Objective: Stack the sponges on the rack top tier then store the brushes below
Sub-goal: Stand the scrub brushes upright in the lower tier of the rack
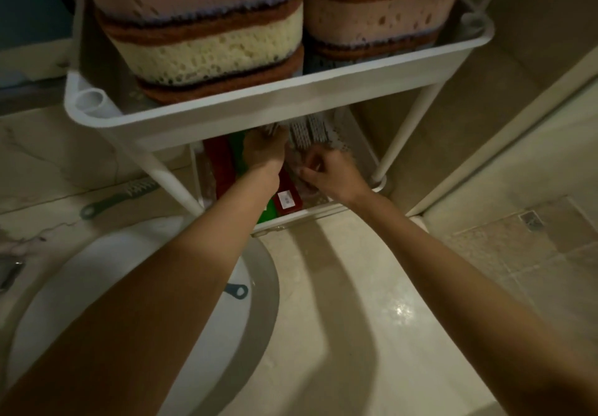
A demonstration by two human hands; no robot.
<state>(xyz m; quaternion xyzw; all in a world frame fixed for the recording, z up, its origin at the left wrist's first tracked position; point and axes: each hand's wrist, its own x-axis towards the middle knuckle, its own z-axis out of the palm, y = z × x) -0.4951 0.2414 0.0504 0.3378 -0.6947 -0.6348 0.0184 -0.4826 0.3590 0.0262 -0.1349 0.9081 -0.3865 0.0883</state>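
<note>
Two stacks of sponges (207, 56) fill the top tier (291, 98) of a white rack at upper centre, while both hands reach into the lower tier (301, 216) at mid-frame, among the brushes stored there. The left hand (267, 152) lies over a red brush (291, 203); its fingers are hidden under the upper rim, so its grip cannot be told. Just beside it, the right hand (330, 173) curls its fingers on the near end of a grey-bristled brush (310, 134). Another brush (119, 194) lies on the counter at left.
</note>
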